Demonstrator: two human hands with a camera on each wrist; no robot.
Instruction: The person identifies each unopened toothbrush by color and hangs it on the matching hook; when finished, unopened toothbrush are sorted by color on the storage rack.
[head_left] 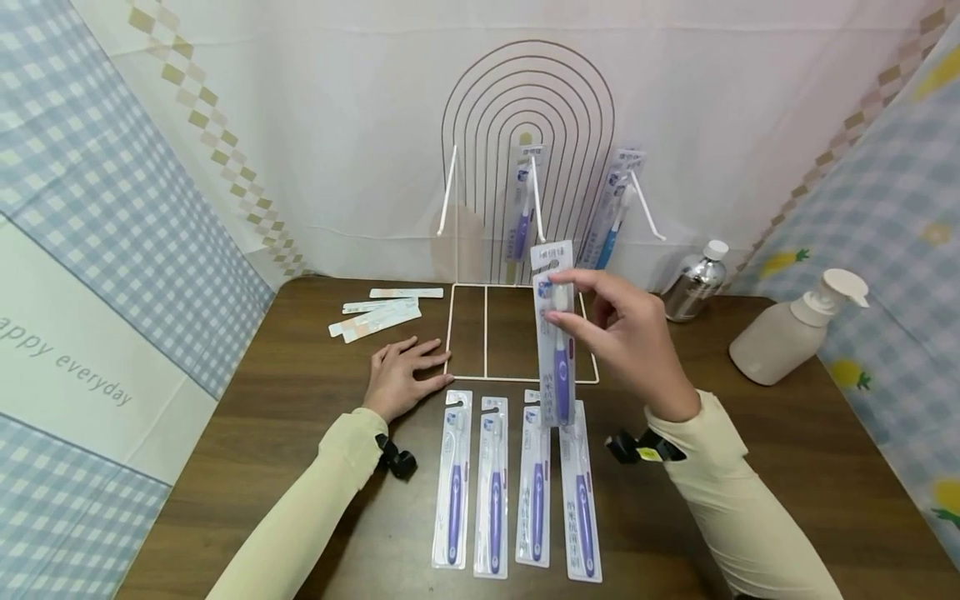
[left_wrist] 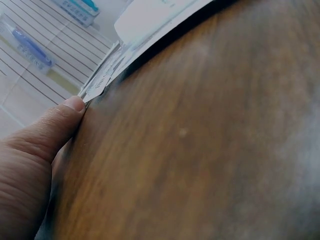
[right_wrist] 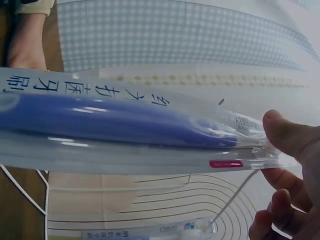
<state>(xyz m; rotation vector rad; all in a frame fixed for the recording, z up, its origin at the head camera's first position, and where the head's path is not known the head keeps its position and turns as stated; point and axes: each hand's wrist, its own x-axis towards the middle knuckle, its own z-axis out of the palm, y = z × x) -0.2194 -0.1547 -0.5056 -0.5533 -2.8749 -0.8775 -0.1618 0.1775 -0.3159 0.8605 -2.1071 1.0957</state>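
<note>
My right hand pinches a packaged purple toothbrush by the upper part of its pack, between thumb and index finger. The pack hangs upright in front of the middle prong of a white wire display rack. Seen from the right wrist, the purple handle and printed card fill much of the view. My left hand rests flat on the table, its fingertips at the rack base's left edge. Another packaged purple toothbrush hangs on the middle prong, and a packaged blue one on the right prong.
Several packaged purple toothbrushes lie in a row on the table before the rack. Small paper strips lie at left. A silver bottle and a pump bottle stand at right. The rack's left prong is bare.
</note>
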